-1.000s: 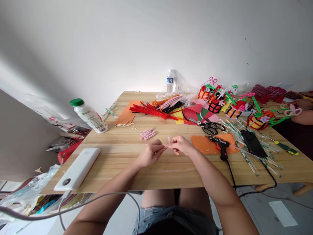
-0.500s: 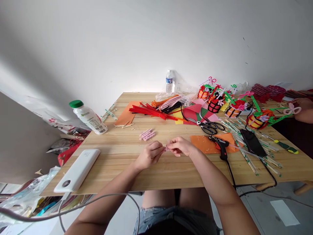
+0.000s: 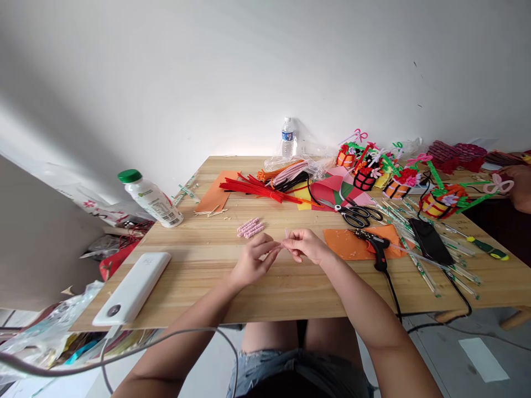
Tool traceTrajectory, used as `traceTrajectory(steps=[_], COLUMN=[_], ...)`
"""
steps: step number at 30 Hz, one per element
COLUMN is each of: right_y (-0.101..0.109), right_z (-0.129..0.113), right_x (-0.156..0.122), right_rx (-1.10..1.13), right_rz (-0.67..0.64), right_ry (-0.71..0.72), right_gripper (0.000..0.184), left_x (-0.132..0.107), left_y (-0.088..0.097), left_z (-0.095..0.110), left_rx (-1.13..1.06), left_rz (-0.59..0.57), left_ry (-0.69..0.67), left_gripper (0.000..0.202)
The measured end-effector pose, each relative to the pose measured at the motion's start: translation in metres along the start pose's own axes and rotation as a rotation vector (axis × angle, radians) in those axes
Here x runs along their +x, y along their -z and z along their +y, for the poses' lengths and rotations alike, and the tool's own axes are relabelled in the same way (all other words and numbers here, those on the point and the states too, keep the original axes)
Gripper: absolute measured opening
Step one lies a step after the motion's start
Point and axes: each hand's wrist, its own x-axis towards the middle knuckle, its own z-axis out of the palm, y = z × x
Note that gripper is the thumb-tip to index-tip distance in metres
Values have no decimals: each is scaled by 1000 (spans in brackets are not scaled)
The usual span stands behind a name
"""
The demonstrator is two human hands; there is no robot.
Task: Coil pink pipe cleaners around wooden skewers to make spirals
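My left hand (image 3: 254, 257) and my right hand (image 3: 306, 245) meet above the middle of the wooden table (image 3: 207, 265). Both pinch a short pink pipe-cleaner piece (image 3: 283, 244) between thumb and fingertips. A small pile of coiled pink pieces (image 3: 250, 227) lies just beyond my left hand. The black glue gun (image 3: 374, 246) rests on an orange sheet (image 3: 348, 243) to the right of my right hand.
Scissors (image 3: 355, 214), a phone (image 3: 431, 242), striped sticks (image 3: 418, 260) and pipe-cleaner flower baskets (image 3: 398, 182) crowd the right side. Red pipe cleaners (image 3: 257, 188) and a water bottle (image 3: 287, 137) lie at the back. A white bottle (image 3: 151, 199) and power bank (image 3: 133, 287) sit left. Another person's hand (image 3: 518, 185) shows far right.
My fingers have shifted slightly on the pink piece, which now shows less above my right hand. Both hands stay in the same spot. The person's hand at far right has moved a little.
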Motion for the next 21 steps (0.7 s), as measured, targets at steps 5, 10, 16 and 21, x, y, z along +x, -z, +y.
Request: traceTrajectory(steps=[5,10,16,21], right_y=[-4,-4,3,5], right_z=[7,3,-1,2], right_x=[1,-1,1,2], right_rx=[-311,-330,-49,-2], right_rz=[161,145,25,9], right_ry=[259,188,-80,-127], right_gripper=[36,34,43,41], left_x=[6,8,3,0], left_y=[2,5,1,2], left_z=[2,2,1,-11], left_rx=[-647,-570,30,348], left_rz=[-257,-284,-211,-152], left_ry=[799,742,18,-270], left_gripper=[49,45,33,24])
